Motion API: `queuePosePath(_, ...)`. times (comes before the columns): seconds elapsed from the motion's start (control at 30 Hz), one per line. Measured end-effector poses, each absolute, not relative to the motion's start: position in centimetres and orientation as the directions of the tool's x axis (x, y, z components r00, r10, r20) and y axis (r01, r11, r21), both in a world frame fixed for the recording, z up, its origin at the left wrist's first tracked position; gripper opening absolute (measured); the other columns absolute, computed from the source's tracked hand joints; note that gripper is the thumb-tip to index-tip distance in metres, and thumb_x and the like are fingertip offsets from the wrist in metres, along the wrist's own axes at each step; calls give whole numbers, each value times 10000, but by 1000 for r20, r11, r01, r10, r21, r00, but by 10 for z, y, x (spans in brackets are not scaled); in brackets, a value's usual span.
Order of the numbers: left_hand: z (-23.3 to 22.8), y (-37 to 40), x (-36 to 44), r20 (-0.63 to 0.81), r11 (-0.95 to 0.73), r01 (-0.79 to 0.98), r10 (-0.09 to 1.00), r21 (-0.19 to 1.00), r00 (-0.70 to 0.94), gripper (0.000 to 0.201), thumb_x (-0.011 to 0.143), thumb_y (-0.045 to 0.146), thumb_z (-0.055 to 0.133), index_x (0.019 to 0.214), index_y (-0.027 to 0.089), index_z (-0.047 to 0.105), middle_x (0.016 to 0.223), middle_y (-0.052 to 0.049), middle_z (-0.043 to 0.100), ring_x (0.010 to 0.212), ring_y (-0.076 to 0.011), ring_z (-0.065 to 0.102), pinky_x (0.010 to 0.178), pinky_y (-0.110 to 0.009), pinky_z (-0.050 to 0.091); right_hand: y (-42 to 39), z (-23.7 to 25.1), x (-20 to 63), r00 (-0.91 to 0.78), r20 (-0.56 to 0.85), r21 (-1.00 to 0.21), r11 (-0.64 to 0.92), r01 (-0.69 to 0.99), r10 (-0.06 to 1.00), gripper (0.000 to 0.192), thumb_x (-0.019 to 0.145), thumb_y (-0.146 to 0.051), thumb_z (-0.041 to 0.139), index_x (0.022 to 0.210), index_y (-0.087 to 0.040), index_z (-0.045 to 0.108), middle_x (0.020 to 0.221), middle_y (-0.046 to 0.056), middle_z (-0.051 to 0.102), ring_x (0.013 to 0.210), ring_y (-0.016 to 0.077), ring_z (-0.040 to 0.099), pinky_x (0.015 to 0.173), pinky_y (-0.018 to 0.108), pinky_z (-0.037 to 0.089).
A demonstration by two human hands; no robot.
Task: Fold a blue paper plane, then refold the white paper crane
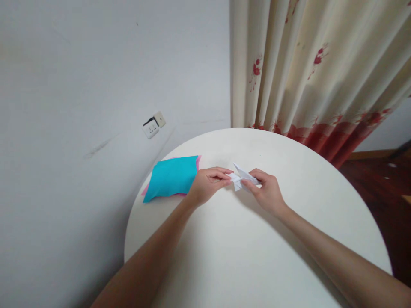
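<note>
Left hand (207,185) and right hand (266,191) pinch opposite ends of the folded white paper (241,176), right of the blue sheet (171,177); light, easily creased, best gripped at folds.

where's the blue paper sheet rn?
In the head view, the blue paper sheet lies on the round white table near its left edge, atop a pink sheet, just left of the left hand.
</note>
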State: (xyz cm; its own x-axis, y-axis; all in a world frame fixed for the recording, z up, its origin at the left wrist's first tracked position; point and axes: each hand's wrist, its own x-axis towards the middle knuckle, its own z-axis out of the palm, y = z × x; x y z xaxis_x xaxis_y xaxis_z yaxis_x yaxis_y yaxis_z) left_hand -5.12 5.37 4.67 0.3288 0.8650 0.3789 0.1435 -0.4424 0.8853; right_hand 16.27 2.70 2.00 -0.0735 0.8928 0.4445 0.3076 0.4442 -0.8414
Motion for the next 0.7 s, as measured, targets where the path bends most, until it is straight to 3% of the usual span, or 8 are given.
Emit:
queuePosePath(0.3,42,51,-41,381,-410,37,874,911,301,132,705,230,823,739,148,725,1016,-123,746,1008,-227,691,876,-323,550,26,21,161,-88,450,-843,455,288,889,187,861,-347,678,777,-181,687,777,30,635,709,171,561,643,285,402)
queuePosePath(0.47,48,49,-39,315,-327,-2,910,945,271,336,660,218,843,956,137,707,933,-89,737,868,-181,687,796,-288,545,25,23,160,-113,441,-845,455,280,890,197,862,-346,663,769,-174,681,768,26,631,703,165,552,646,281,389)
queuePosePath(0.7,48,49,-41,238,-275,121,937,954,257,197,752,310,771,846,141,732,833,-62,739,763,-164,668,724,-269,527,22,25,156,-124,331,-909,351,226,936,195,823,-335,665,739,-160,677,723,8,608,673,147,516,619,264,365)
